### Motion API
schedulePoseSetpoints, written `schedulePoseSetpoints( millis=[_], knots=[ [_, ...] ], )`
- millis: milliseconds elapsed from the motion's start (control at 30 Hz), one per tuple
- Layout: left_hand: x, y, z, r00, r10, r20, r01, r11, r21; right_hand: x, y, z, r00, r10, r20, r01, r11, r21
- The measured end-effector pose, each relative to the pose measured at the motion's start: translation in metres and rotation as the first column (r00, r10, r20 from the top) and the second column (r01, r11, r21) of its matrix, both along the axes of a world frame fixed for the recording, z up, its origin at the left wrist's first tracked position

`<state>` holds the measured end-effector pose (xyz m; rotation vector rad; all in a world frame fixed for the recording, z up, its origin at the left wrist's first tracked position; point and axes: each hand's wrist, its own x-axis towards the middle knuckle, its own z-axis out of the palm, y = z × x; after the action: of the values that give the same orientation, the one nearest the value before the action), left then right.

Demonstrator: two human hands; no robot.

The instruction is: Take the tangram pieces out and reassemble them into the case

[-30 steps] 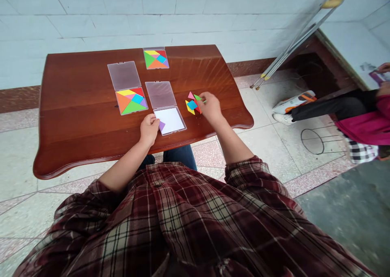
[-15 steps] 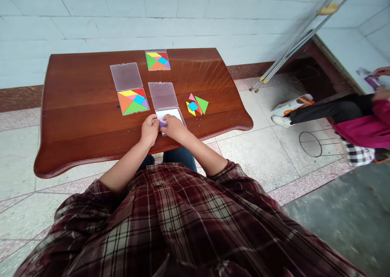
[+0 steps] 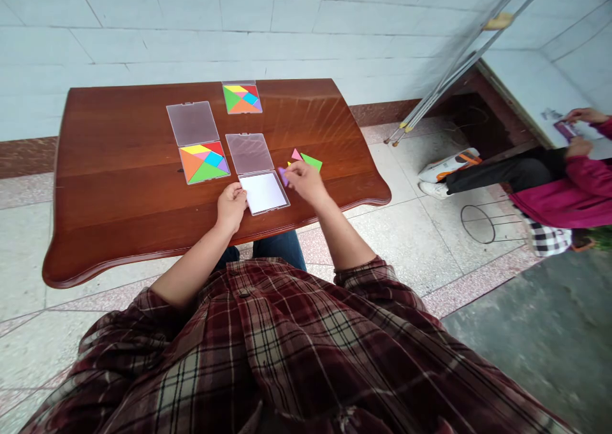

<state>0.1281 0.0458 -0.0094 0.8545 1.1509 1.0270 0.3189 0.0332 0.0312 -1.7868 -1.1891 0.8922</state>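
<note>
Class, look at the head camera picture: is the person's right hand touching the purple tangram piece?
Touching. The head view shows the right hand pinching the purple tangram piece, with the tip of the piece sticking out past the fingers.

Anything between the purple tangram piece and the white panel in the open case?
Only the low rim of the clear plastic case. The purple triangular tangram piece, held by the right hand, sits just outside it. The left hand lies off that line.
</note>
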Motion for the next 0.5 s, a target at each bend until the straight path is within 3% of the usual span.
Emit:
schedulePoseSetpoints(
  millis=[100, 233, 367, 500],
  knots=[
    [0.000, -0.001, 0.002, 1.000, -0.003, -0.011, 0.003, 1.000, -0.003, 0.047, 0.005, -0.005, 0.969, -0.221, 0.109, 0.216, 0.975, 0.059],
    [-0.001, -0.001, 0.002, 0.999, -0.007, -0.040, 0.007, 1.000, 0.002, 0.094, 0.006, -0.020, 0.914, -0.305, 0.268, 0.319, 0.948, -0.009],
    [-0.002, -0.001, 0.001, 0.998, -0.020, -0.052, 0.021, 1.000, 0.021, 0.110, 0.000, -0.027, 0.843, -0.287, 0.454, 0.356, 0.932, -0.072],
    [-0.002, -0.002, 0.003, 0.997, -0.034, -0.063, 0.035, 0.999, 0.012, 0.105, -0.004, -0.020, 0.772, -0.210, 0.601, 0.347, 0.930, -0.121]
  ],
)
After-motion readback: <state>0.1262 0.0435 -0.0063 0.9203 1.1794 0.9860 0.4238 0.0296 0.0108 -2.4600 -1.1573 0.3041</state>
